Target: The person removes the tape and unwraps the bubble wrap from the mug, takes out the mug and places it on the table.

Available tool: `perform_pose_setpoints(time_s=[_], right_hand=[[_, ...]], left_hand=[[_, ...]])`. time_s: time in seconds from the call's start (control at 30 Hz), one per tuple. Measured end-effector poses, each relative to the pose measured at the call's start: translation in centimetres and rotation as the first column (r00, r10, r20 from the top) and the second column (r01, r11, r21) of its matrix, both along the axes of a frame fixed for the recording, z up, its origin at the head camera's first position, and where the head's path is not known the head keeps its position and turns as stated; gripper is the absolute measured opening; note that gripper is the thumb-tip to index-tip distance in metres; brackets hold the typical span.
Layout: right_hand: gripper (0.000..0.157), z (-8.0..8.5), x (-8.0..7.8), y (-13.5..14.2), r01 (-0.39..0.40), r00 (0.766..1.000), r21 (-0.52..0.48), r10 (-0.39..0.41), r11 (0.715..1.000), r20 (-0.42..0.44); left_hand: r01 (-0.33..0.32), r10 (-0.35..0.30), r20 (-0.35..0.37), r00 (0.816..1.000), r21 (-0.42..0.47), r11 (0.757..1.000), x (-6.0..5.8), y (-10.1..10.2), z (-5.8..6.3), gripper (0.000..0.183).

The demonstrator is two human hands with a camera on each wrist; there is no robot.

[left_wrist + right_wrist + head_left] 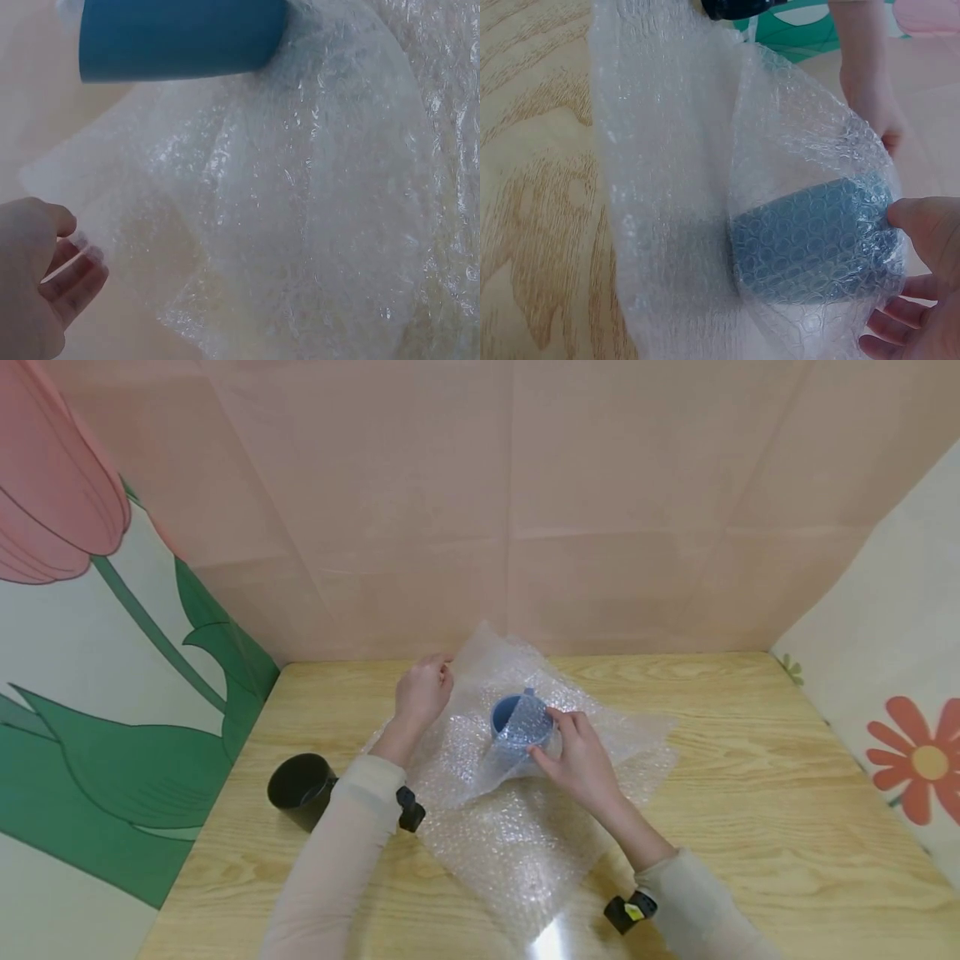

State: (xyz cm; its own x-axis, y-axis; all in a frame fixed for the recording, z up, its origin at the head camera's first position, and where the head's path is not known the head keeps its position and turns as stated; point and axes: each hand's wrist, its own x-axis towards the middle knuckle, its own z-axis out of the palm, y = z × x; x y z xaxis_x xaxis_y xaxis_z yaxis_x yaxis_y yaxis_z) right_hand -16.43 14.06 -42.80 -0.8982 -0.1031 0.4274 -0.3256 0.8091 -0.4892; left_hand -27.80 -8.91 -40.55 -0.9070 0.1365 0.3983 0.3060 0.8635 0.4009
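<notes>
A blue mug stands on a sheet of bubble wrap, its handle toward the far side. One flap of the wrap is folded up over the mug's near side and part of its mouth. My right hand holds that flap against the mug's rim, thumb on the near side and fingers at the far side. In the right wrist view the wrapped mug shows through the bubbles. My left hand is beside the wrap's far left corner, fingers loosely bent; in the left wrist view a gap shows between thumb and fingers.
A black mug stands on the wooden table at the left, close to my left forearm. A pinkish backdrop rises behind the table's far edge. Flower-printed panels flank both sides.
</notes>
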Motion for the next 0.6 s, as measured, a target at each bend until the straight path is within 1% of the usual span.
perform_pose_setpoints(time_s=[0.17,0.37,0.6], right_hand=[[0.066,0.0,-0.01,-0.02,-0.006,1.0,0.004,0.006,1.0,-0.006],[0.066,0.02,0.0,-0.02,-0.011,1.0,0.004,0.011,1.0,-0.009],[0.066,-0.03,0.07,-0.02,-0.008,1.0,0.0,0.008,1.0,-0.002]], left_hand=[[-0.007,0.007,0.065,0.998,-0.012,1.0,-0.14,-0.23,-0.11,0.034],[0.02,-0.015,0.149,0.989,-0.032,0.999,-0.21,-0.53,-0.3,0.045],[0.033,-0.023,0.199,0.98,-0.047,0.998,-0.22,-0.8,-0.83,0.053]])
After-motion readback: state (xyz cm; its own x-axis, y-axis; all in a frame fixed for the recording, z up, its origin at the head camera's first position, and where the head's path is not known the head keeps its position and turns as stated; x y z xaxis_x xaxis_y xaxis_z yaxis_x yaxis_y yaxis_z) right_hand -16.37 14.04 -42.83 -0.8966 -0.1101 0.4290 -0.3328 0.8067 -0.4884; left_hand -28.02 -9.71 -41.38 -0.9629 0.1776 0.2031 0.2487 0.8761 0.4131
